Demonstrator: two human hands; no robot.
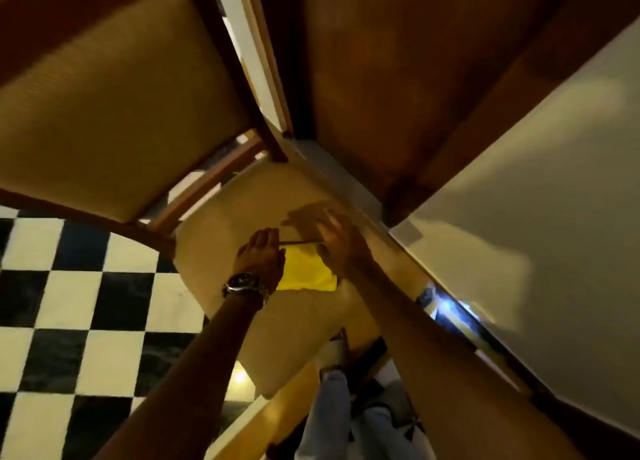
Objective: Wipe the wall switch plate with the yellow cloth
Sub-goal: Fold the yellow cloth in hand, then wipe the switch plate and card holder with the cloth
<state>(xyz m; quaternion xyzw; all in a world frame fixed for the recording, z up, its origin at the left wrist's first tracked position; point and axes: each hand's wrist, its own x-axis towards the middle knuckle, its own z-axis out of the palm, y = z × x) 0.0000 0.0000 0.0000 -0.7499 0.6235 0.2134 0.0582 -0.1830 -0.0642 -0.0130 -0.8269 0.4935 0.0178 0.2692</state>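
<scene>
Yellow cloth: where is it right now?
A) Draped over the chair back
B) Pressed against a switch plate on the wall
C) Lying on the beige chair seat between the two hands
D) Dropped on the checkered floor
C: the yellow cloth lies on the beige chair seat, with the left hand at one edge and the right hand at the other; no switch plate is clearly visible.

Both hands (298,252) reach the yellow cloth (306,272) on a chair seat (242,217) (cushioned, beige).
</scene>
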